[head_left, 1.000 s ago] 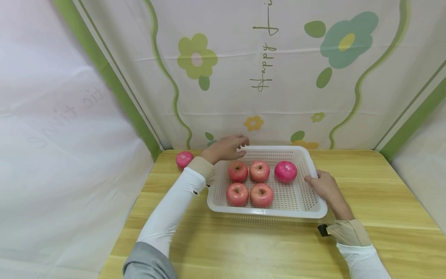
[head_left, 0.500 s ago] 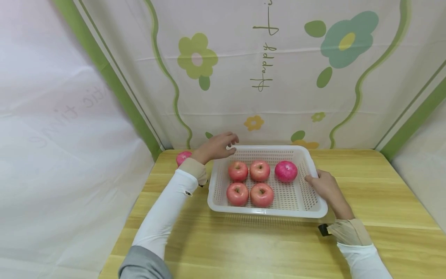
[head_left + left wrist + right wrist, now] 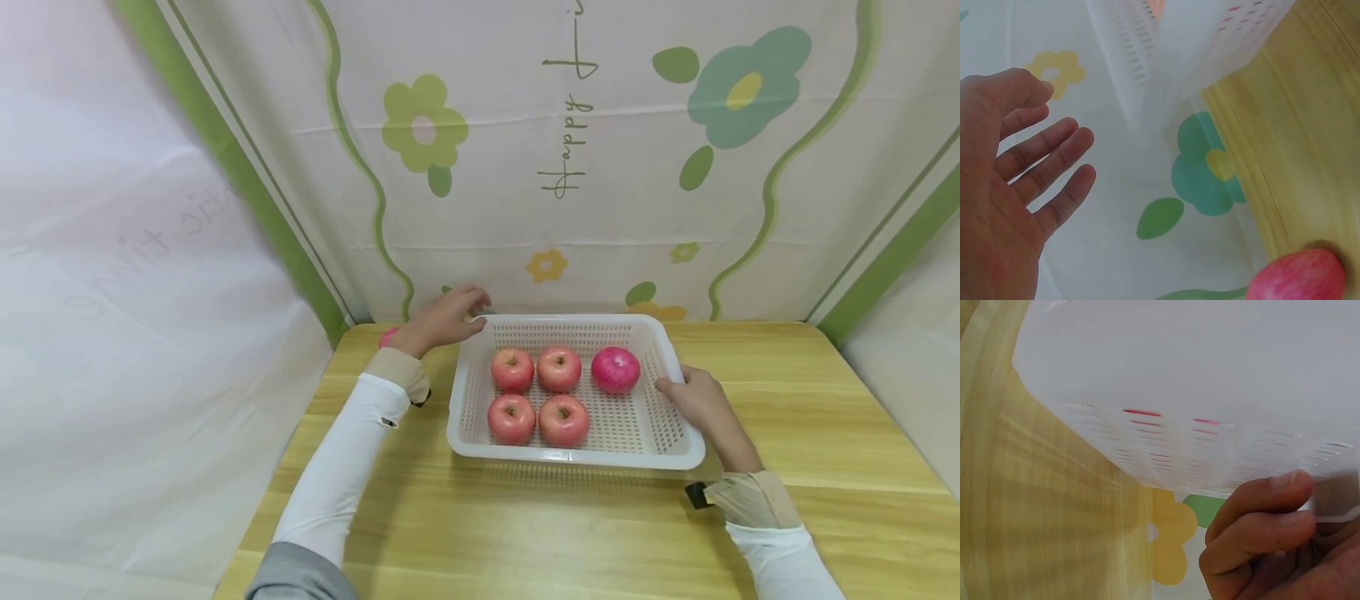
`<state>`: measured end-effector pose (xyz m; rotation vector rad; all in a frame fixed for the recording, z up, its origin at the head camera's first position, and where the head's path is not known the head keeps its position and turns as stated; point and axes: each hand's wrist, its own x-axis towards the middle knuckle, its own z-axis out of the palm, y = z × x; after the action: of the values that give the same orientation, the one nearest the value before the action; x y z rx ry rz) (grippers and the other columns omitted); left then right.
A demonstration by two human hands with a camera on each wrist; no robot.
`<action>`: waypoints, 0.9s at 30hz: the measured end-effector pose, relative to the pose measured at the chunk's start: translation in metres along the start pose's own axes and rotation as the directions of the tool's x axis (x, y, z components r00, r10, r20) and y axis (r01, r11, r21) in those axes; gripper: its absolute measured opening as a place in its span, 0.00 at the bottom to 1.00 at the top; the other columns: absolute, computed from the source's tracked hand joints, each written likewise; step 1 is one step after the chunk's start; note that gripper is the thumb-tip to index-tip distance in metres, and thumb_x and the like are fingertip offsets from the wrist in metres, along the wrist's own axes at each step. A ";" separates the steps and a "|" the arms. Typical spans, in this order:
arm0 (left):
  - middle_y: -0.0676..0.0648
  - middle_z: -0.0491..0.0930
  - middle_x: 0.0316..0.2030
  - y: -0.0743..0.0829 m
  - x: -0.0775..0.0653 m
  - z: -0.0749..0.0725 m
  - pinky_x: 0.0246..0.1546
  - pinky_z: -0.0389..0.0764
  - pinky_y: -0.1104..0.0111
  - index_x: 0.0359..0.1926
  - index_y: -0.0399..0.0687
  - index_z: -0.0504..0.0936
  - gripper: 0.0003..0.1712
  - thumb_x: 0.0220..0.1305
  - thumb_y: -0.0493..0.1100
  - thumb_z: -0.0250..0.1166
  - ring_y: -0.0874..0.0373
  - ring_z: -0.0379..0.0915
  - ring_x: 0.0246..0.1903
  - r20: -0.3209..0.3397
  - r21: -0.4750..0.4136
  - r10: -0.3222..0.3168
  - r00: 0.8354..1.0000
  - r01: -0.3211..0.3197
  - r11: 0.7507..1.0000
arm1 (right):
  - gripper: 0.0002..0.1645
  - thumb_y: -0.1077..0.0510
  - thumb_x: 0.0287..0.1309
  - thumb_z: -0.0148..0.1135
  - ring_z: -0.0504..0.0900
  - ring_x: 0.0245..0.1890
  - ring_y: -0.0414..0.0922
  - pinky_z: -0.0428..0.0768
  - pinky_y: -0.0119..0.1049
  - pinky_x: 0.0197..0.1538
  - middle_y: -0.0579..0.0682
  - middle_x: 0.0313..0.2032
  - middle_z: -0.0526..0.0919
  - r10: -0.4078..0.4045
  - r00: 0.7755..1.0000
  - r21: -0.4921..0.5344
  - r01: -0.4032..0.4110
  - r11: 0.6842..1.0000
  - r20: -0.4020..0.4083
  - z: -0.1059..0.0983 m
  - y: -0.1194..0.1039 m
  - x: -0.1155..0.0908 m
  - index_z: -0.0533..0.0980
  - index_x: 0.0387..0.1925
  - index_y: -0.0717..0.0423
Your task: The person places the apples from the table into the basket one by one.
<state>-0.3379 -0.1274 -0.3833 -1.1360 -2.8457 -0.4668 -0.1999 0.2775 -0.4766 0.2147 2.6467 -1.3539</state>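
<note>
A white slotted plastic basket (image 3: 577, 455) holds several red apples (image 3: 564, 421) on its left side and a deep pink round fruit (image 3: 616, 370) on its right. My right hand (image 3: 697, 402) grips the basket's right rim, thumb inside; in the right wrist view its curled fingers (image 3: 1260, 544) lie against the outer wall. Above the table's back edge, just past the basket's left back corner, hovers my left hand (image 3: 442, 322), holding nothing, fingers loosely bent and spread. Another pink fruit (image 3: 1300, 276) lies on the table to the left, mostly hidden behind the left wrist in the head view.
The wooden table (image 3: 555, 533) meets a white cloth backdrop (image 3: 495, 208) printed with flowers at its back edge. A second cloth wall (image 3: 150, 333) stands along the left. Shadows under the basket suggest that it is raised or tilted off the tabletop.
My left hand has drawn leftward, away from over the basket's back left rim, and its wrist now covers most of the loose pink fruit. Right hand and basket stay put.
</note>
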 end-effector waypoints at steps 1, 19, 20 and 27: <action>0.46 0.77 0.49 -0.001 -0.001 0.000 0.47 0.77 0.61 0.51 0.45 0.75 0.18 0.62 0.46 0.60 0.53 0.75 0.47 -0.004 0.005 -0.005 1.000 0.005 1.000 | 0.37 0.50 0.68 0.47 0.84 0.30 0.49 0.84 0.41 0.29 0.72 0.45 0.78 0.001 1.000 -0.002 -0.001 1.000 0.001 0.000 0.000 0.000 0.59 0.65 0.75; 0.50 0.78 0.47 -0.029 -0.022 0.003 0.47 0.76 0.60 0.50 0.48 0.78 0.22 0.57 0.53 0.62 0.55 0.72 0.47 -0.098 0.062 -0.138 0.986 0.145 0.988 | 0.36 0.50 0.69 0.46 0.84 0.32 0.49 0.84 0.41 0.30 0.72 0.46 0.78 -0.006 1.000 0.006 0.006 1.000 0.010 0.001 0.000 -0.001 0.59 0.66 0.75; 0.50 0.78 0.47 -0.030 -0.023 0.003 0.47 0.76 0.60 0.50 0.49 0.78 0.22 0.56 0.53 0.63 0.55 0.72 0.47 -0.104 0.068 -0.154 0.983 0.162 0.985 | 0.36 0.50 0.69 0.46 0.84 0.32 0.49 0.84 0.41 0.30 0.72 0.46 0.78 -0.005 1.000 0.007 0.005 1.000 0.010 0.001 0.000 -0.001 0.59 0.66 0.75; 0.48 0.77 0.48 -0.041 -0.034 0.007 0.51 0.74 0.58 0.51 0.48 0.78 0.23 0.55 0.53 0.65 0.53 0.70 0.50 -0.113 0.108 -0.157 0.981 0.170 0.980 | 0.37 0.49 0.70 0.46 0.84 0.32 0.49 0.84 0.41 0.30 0.72 0.47 0.78 -0.010 1.000 0.010 0.010 1.000 0.008 0.001 0.002 0.000 0.57 0.67 0.74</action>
<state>-0.3404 -0.1761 -0.4057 -0.8372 -2.8451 -0.3485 -0.1996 0.2775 -0.4785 0.1970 2.6386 -1.3689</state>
